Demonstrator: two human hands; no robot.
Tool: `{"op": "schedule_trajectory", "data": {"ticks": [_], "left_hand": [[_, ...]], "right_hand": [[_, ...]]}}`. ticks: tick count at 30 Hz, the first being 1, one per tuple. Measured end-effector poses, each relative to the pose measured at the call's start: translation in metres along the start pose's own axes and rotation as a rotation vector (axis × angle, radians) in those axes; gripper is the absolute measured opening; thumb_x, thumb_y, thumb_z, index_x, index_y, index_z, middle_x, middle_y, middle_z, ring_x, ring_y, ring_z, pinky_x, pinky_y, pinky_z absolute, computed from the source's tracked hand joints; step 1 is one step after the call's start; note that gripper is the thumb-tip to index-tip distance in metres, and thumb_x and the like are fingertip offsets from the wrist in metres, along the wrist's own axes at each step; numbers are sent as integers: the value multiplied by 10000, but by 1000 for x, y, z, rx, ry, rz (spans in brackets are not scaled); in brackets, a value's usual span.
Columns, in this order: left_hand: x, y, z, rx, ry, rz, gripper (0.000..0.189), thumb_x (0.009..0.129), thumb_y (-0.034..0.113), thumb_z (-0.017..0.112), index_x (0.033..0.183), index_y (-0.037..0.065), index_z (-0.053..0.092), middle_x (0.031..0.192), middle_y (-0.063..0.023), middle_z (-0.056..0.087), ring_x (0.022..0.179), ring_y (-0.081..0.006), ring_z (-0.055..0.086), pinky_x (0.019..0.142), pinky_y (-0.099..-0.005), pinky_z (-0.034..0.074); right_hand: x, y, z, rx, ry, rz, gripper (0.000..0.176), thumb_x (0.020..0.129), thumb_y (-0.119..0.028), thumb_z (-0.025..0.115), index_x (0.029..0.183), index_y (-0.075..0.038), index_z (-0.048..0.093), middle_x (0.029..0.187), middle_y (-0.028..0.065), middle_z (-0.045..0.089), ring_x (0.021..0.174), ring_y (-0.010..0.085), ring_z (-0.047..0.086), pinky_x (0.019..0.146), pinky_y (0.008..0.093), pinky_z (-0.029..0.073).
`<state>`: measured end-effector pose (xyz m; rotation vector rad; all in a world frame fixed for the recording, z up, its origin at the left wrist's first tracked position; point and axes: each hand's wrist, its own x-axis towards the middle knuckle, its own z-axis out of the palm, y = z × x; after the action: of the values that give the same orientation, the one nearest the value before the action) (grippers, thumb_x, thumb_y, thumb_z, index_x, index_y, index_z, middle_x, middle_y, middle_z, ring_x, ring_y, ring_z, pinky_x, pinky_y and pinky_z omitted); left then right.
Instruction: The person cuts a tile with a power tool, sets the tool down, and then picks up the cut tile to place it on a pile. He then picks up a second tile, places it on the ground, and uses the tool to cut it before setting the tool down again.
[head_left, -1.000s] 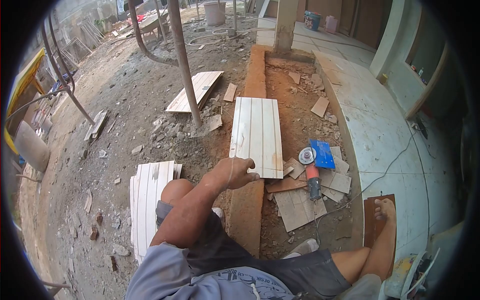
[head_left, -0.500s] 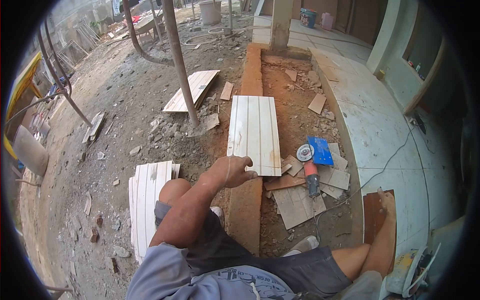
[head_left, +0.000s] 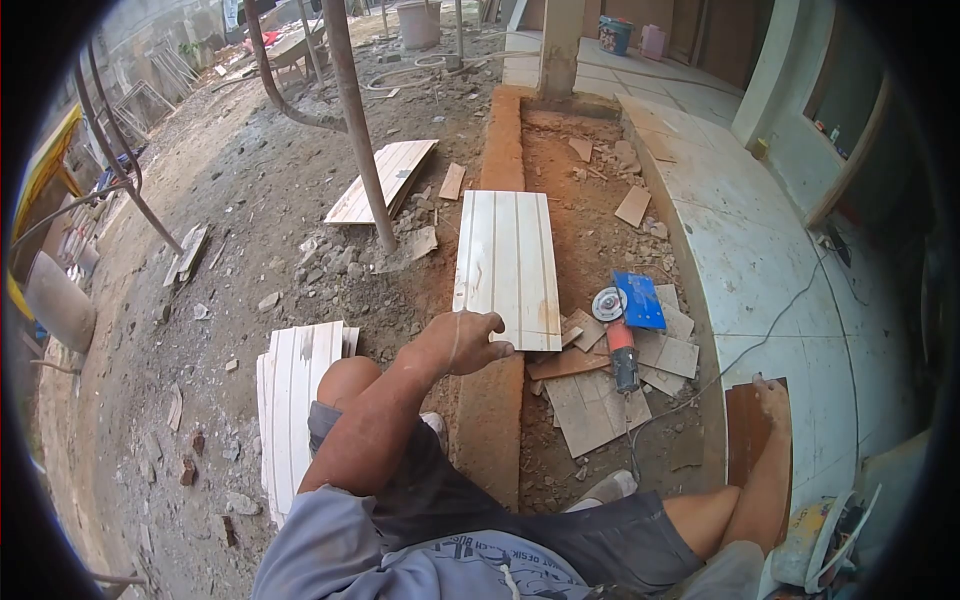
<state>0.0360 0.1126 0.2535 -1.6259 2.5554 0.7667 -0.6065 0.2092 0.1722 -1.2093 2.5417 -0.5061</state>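
My left hand (head_left: 463,343) hangs palm down over the near end of a pale grooved tile (head_left: 508,265), its thumb and fingers loosely bent and apart, with nothing between them. That tile lies across an orange-brown ledge. At the right, my right hand (head_left: 772,402) is at the top of a brown tile (head_left: 743,435), fingers bent over its upper edge. An angle grinder (head_left: 621,350) rests on tile pieces between my hands, its disc beside a blue plate (head_left: 642,301).
A stack of pale tiles (head_left: 296,400) lies beside my left knee, and another (head_left: 385,180) beyond a metal pole (head_left: 360,130). Broken tiles (head_left: 590,412) surround the grinder. A cord (head_left: 725,370) crosses the tiled floor (head_left: 740,260). A pillar (head_left: 562,50) stands ahead.
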Motion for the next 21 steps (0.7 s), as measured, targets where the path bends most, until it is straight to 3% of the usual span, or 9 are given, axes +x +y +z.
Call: {"op": "schedule_trajectory", "data": {"ticks": [1, 3, 6, 10, 12, 15, 19, 21], "left_hand": [[0, 1, 0, 0, -6, -1, 510, 946, 447, 556, 1228, 24, 591, 1065, -216, 686, 1055, -362, 641, 914, -435, 495], [0, 0, 0, 1, -1, -1, 510, 945, 446, 556, 1228, 23, 591, 1063, -216, 686, 1055, -362, 641, 914, -435, 496], [-1, 1, -1, 8, -10, -14, 514, 945, 455, 558, 1225, 25, 593, 1088, -210, 681, 1069, -355, 639, 925, -436, 497], [-1, 1, -1, -3, -9, -10, 516, 941, 449, 562, 1232, 24, 589, 1072, -219, 684, 1060, -363, 640, 918, -436, 495], [0, 1, -1, 0, -13, -8, 518, 941, 449, 562, 1235, 24, 588, 1079, -218, 684, 1064, -361, 640, 920, -435, 496], [0, 1, 0, 1, -12, -7, 519, 942, 448, 560, 1237, 22, 585, 1086, -213, 686, 1070, -359, 639, 925, -433, 496], [2, -1, 2, 2, -9, -5, 516, 941, 447, 561, 1235, 23, 584, 1094, -208, 688, 1078, -357, 639, 929, -429, 498], [2, -1, 1, -2, -11, -7, 517, 940, 449, 563, 1232, 24, 585, 1096, -207, 687, 1075, -358, 640, 929, -429, 498]], "right_hand": [[-4, -5, -3, 0, 0, 1, 448, 855, -417, 692, 959, 5, 584, 761, 82, 612, 675, 212, 598, 633, 373, 515], [-15, -17, -4, 121, -237, 199, 403, 872, -388, 681, 1002, -19, 585, 746, 57, 602, 580, 162, 566, 511, 346, 487], [-23, -24, -7, 126, -254, 243, 337, 886, -351, 670, 992, -40, 594, 734, 33, 593, 510, 114, 521, 436, 310, 443], [-23, -23, -7, 134, -256, 251, 331, 867, -324, 680, 976, -26, 584, 748, 56, 597, 558, 147, 550, 450, 322, 454], [-8, 0, 0, -57, -74, 31, 356, 846, -321, 687, 974, -9, 575, 757, 82, 594, 624, 193, 585, 476, 337, 480], [34, 52, 15, -10, 33, 66, 392, 823, -324, 693, 1001, 5, 578, 813, 122, 611, 685, 249, 610, 536, 379, 518], [-13, -17, 2, 91, 134, 134, 560, 835, -462, 676, 1112, 18, 590, 916, 150, 645, 710, 275, 626, 612, 423, 537], [-29, -41, 7, 98, 393, 162, 726, 827, -604, 640, 1192, 21, 597, 1018, 167, 655, 720, 277, 637, 649, 448, 543]]}}
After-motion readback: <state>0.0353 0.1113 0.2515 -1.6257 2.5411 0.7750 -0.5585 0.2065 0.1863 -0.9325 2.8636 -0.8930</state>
